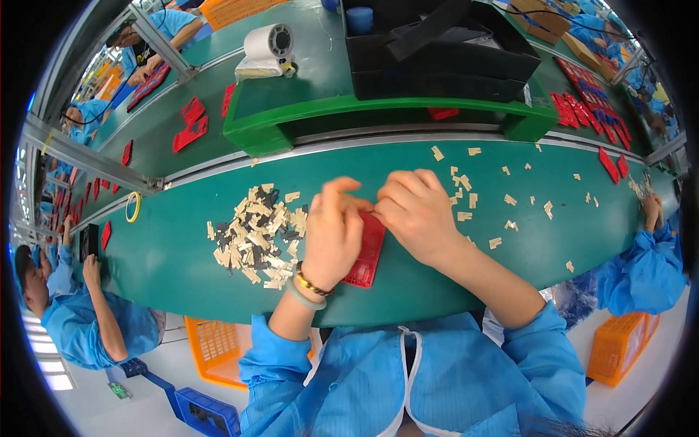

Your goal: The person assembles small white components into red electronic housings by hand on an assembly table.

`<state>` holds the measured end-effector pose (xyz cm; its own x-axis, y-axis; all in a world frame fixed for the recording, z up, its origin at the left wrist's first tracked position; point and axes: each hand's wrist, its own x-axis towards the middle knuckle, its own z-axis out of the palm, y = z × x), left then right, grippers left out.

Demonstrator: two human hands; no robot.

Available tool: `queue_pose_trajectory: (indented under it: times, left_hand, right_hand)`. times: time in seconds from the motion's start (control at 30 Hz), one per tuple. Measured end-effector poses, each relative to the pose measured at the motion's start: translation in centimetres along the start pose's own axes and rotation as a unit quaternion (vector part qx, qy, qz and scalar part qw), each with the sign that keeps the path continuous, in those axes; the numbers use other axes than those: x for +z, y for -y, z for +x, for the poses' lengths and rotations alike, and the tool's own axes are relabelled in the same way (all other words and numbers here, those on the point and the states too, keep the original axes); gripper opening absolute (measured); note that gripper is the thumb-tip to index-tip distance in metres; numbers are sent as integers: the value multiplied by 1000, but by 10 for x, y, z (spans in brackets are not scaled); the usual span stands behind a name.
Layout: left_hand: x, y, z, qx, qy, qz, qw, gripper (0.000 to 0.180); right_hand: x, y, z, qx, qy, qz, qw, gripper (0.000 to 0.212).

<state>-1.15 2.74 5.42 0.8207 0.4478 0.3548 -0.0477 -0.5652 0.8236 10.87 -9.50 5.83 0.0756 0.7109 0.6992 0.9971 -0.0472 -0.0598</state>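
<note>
A red plastic shell (367, 256), shallow and rectangular, lies on the green table in front of me. Over its upper left edge is my left hand (333, 234), its fingers bent inward and slightly blurred; their tips hide whatever they pinch. My right hand (416, 210) is closed, thumb and fingers gripping the shell's upper right corner. The fingertips of both hands nearly meet there. Close to my left hand is a pile of small cream and black flat pieces (255, 237). More cream pieces (510, 199) are scattered to the right of my right hand.
Beyond my hands, a green raised shelf (320, 109) carries a black box (444, 84) and a white roll (269, 44). Red shells (191, 131) lie on the conveyor behind. A yellow tape ring (132, 207) is at left. Co-workers in blue sit on both sides; orange baskets (212, 348) stand below.
</note>
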Motion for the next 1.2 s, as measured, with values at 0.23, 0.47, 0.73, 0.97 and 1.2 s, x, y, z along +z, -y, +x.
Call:
queue_pose_trajectory:
  times: [0.23, 0.47, 0.73, 0.97, 1.2]
  left_hand:
    - [-26, 14, -7, 184, -69, 258, 946, 46]
    - [28, 7, -73, 139, 103, 308, 936, 49]
    - [38, 3, -73, 88, 80, 326, 938, 52]
    - [38, 4, -72, 87, 87, 304, 945, 47]
    - [33, 4, -69, 80, 101, 298, 946, 57]
  right_hand:
    - [24, -15, 11, 27, -26, 78, 996, 14]
    - [34, -18, -31, 472, 211, 469, 716, 13]
    - [33, -16, -27, 474, 248, 437, 723, 12]
    - [39, -10, -34, 455, 222, 388, 770, 11]
    - [38, -10, -29, 453, 234, 381, 771, 11]
